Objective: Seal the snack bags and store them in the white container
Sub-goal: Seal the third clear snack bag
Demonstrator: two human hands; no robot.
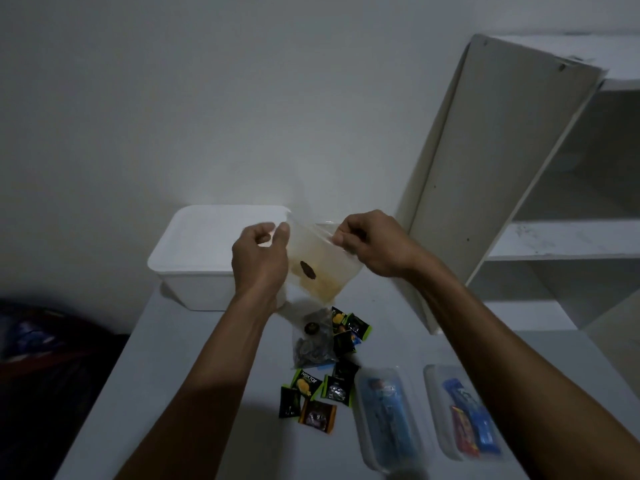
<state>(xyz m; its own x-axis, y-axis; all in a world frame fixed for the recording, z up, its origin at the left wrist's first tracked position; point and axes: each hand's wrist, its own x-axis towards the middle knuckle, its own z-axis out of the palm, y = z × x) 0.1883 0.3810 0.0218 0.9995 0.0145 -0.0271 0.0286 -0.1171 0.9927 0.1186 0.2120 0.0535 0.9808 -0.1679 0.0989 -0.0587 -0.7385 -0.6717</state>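
Snack bag (320, 261) tilted, mouth up-left, between hands (318, 249).

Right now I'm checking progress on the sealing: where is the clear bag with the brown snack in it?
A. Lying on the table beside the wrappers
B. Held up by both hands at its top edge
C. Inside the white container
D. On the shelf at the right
B: the left hand and right hand each pinch the top edge of the clear bag, holding it up in front of the white container, whose lid is on.
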